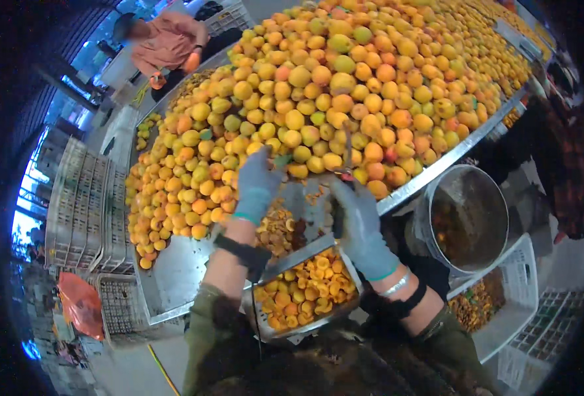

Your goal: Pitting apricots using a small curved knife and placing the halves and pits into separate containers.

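Note:
A large heap of whole yellow-orange apricots (292, 119) lies on a metal-edged table. My left hand (258, 180), in a grey glove with a teal cuff, reaches to the heap's near edge, its fingertips against the fruit by a green leaf (282, 160). My right hand (359, 218), gloved alike, is closed around a hand tool with red at its grip (345, 176), whose thin curved metal part points up toward the fruit. Between the hands lie scraps and small brown bits (276, 230) on the metal surface. Nearer me, a metal tray (316, 324) holds apricot halves (312, 292).
To the right stand a round metal bucket (470, 218) and a white plastic crate (512, 307) with brownish scraps. The table's raised metal rim (430, 168) runs between. Stacked crates (76, 203) and a red plastic bag (80, 304) are left. A co-worker (166, 42) sits across the heap.

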Demonstrator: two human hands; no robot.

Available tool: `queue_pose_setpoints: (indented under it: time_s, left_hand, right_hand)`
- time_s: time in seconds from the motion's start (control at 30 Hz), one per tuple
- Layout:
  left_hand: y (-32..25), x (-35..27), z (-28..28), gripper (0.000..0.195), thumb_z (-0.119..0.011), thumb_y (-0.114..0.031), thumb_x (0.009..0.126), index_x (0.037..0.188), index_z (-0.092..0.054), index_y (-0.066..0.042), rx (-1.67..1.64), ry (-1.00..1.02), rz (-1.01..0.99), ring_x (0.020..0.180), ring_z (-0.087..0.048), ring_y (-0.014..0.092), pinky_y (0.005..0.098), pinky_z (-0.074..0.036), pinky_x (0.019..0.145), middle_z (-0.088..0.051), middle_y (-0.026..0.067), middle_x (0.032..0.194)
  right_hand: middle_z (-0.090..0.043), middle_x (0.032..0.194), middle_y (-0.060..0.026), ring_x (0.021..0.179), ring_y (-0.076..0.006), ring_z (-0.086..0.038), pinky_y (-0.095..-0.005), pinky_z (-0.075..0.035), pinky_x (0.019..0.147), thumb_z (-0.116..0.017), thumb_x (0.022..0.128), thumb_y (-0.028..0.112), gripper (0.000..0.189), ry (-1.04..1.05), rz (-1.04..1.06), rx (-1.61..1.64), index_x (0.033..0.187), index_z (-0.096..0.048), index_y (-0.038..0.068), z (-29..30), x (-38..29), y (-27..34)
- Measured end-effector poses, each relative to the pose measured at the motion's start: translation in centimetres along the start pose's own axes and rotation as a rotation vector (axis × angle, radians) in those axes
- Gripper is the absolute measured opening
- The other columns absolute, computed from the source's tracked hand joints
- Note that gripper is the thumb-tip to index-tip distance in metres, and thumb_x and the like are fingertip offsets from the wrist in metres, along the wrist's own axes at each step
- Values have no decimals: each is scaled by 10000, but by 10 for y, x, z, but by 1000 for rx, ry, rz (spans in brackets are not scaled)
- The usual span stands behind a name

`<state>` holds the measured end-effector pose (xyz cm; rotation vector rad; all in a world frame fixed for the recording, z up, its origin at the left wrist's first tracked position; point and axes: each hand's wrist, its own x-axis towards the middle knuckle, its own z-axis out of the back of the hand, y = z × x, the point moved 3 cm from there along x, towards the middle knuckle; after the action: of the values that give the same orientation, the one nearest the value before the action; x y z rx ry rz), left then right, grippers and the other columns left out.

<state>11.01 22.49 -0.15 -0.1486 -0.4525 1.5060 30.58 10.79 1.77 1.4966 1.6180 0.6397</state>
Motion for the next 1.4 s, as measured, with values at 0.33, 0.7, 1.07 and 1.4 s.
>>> queue_pose_setpoints:
  time_s: [0.33,0.7,1.07,1.4]
  left_hand:
    - [28,28,-12,187,-613,-208,801,912,-570,-64,53,-151,16,864,-607,354,443,-488,718,-630,156,906]
    - [116,79,79,362,-635,-245,810,1137,-559,-107,133,-338,66,854,-639,323,417,-508,705,-660,157,925]
    - [105,110,65,188,-546,-211,836,993,-550,-108,582,-104,239,865,-644,314,446,-510,691,-660,124,904]
    - [77,99,41,209,-529,-185,838,966,-662,-87,675,127,184,857,-656,312,423,-520,700,-673,117,942]
  right_hand:
    - [-500,619,-18,493,-103,-474,-231,-365,458,-558,905,246,270,132,-18,-142,1059,-567,24,-22,-17,13]
    - [-535,632,-35,507,-101,-499,-228,-406,496,-513,918,205,272,226,-63,-286,1071,-562,-15,-26,-28,9]
    - [-532,627,-23,526,-88,-489,-223,-390,506,-503,907,130,226,266,63,-453,1071,-563,-14,-5,-20,-15]
    - [-542,653,-13,553,-77,-495,-224,-399,526,-513,896,92,216,298,-58,-375,1074,-565,-20,-14,-28,10]
